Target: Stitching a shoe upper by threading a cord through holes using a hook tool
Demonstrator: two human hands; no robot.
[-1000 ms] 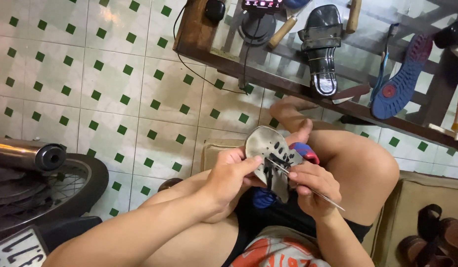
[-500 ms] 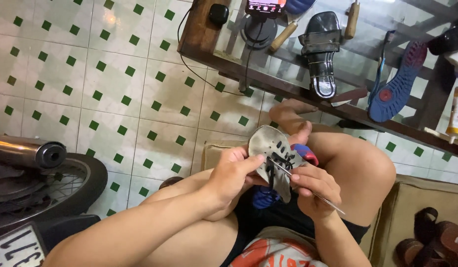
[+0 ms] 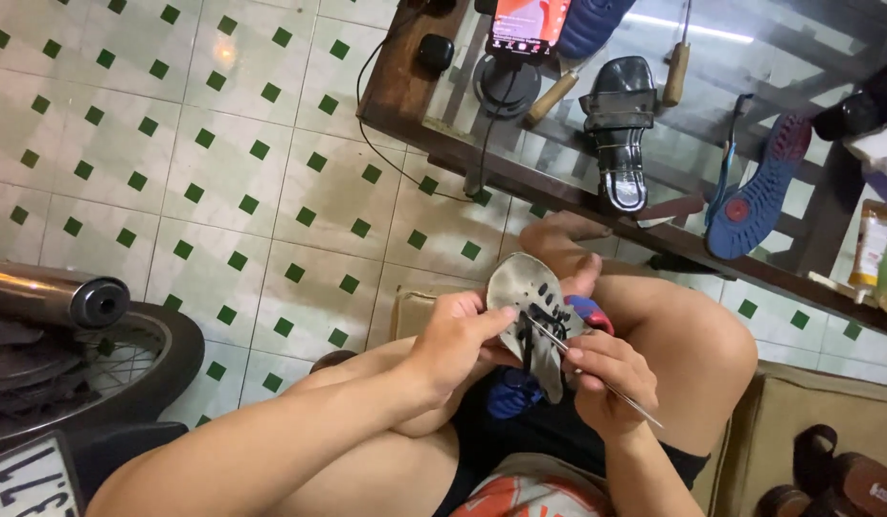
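**Sole upright between two hands, needle crossing it**

While only the head view is on offer, it shows the relation well enough. Held over the person's lap, above the thighs and clear of the tiled floor (image 3: 271,191), the grey sole (image 3: 528,306) stands with its long axis running away from the person, its rounded end pointing up the picture towards the glass-topped bench (image 3: 434,115). Its worn underside faces the camera, with dark slots and black lacing down the middle.

At the sole's left edge, the left hand (image 3: 458,340) has its fingers (image 3: 491,316) pressed onto the face, thumb behind, pinching it steady. Just beside the sole's lower right, the right hand (image 3: 606,378) has its fingers pressed together around a thin metal needle (image 3: 597,378). That tool's long axis slants from lower right up to the left, tip at the lacing, butt past the right wrist. Both hands touch the work; the right is nearer the lacing.

On the bench, well apart, lie a black sandal (image 3: 621,124) and a blue sole (image 3: 755,191).
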